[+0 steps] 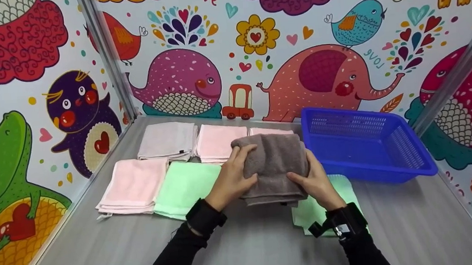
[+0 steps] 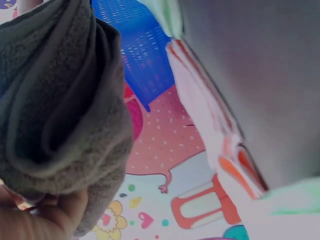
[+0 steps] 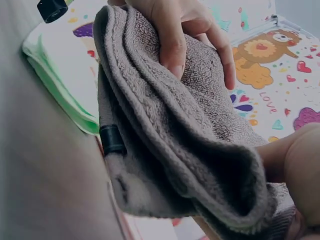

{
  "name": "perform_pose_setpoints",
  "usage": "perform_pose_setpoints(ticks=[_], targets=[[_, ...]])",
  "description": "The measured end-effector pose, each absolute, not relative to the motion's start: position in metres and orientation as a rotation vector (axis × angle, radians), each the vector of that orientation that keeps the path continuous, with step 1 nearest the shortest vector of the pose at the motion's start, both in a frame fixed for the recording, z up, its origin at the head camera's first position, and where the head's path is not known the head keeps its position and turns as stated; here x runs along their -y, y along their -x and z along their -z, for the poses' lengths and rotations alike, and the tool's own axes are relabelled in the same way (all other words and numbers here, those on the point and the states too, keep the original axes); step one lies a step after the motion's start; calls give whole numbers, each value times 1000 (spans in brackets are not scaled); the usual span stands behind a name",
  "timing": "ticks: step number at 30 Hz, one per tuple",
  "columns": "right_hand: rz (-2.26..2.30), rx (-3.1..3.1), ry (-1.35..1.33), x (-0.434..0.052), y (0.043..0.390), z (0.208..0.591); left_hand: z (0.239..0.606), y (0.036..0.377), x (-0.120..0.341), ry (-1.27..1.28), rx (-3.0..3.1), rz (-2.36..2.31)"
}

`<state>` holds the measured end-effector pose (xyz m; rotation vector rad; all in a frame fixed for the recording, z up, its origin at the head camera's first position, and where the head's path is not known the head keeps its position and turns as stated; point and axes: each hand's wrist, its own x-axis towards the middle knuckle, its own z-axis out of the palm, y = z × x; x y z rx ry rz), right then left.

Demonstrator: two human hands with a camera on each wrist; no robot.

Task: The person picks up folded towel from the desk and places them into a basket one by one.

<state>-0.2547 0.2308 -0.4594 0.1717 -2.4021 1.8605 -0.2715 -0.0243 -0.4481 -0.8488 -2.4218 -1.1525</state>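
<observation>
A folded grey-brown towel (image 1: pixel 274 167) is held up above the table between both hands. My left hand (image 1: pixel 233 175) grips its left side, thumb on the near face and fingers over the upper left edge. On the opposite side my right hand (image 1: pixel 313 181) grips it, thumb pressed on the front and the other fingers behind. The right wrist view shows the stacked folds of the towel (image 3: pixel 165 110) and a small black tag on its edge. Behind it, a folded pink towel (image 1: pixel 269 130) is partly hidden. Below the right wrist lies a folded green towel (image 1: pixel 345 189).
A blue plastic basket (image 1: pixel 424 164) stands at the back right. On the left of the table (image 1: pixel 244 241) lie a light grey folded towel (image 1: pixel 167 140), two pink ones (image 1: pixel 222 140) and a green one (image 1: pixel 187 187). Cartoon-printed walls (image 1: pixel 287 35) enclose the back and sides.
</observation>
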Motion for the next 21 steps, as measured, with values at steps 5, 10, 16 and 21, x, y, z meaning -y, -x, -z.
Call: perform_pose_setpoints(ticks=[5, 10, 16, 21], targets=[[-1844, 2376, -124, -251, 259, 446, 434, 285, 1, 891, 2415, 1100], [-1773, 2370, -68, -280, 270, 427, 418, 305, -31, 939, 2390, 1104], [-1684, 2314, -23, -316, 283, 412, 410, 324, -69, 965, 2361, 1165], [-1638, 2239, 12, -345, 289, 407, 410, 337, -104, 1013, 2329, 1124]])
